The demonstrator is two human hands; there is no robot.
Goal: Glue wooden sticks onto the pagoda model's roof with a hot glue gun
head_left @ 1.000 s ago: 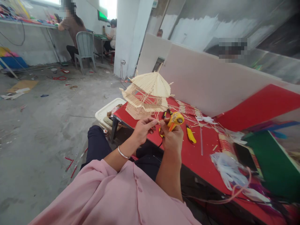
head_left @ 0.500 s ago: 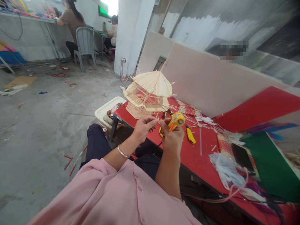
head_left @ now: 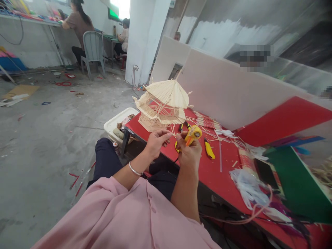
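My right hand (head_left: 190, 154) is closed around a yellow hot glue gun (head_left: 195, 132) with an orange trigger. My left hand (head_left: 156, 143) is closed in a pinch, its fingertips close to those of the right; whatever they hold is too small to make out. Just beyond both hands, a pavilion model (head_left: 166, 95) built of thin pale wooden sticks stands on the red table (head_left: 204, 171). It has two tiers of stick roof. A yellow-handled tool (head_left: 209, 149) lies to the right of the glue gun.
Loose sticks (head_left: 206, 120) are scattered over the table. Farther right lie a plastic bag (head_left: 247, 186), a dark phone (head_left: 266, 173) and a green board (head_left: 295, 183). Pale panels (head_left: 207, 79) stand behind. A white bin (head_left: 110, 126) sits left of the table. Other people sit in the background.
The view has shifted very slightly. Both hands keep nearly the same pose, fingertips close together, and the glue gun stays in my right hand.
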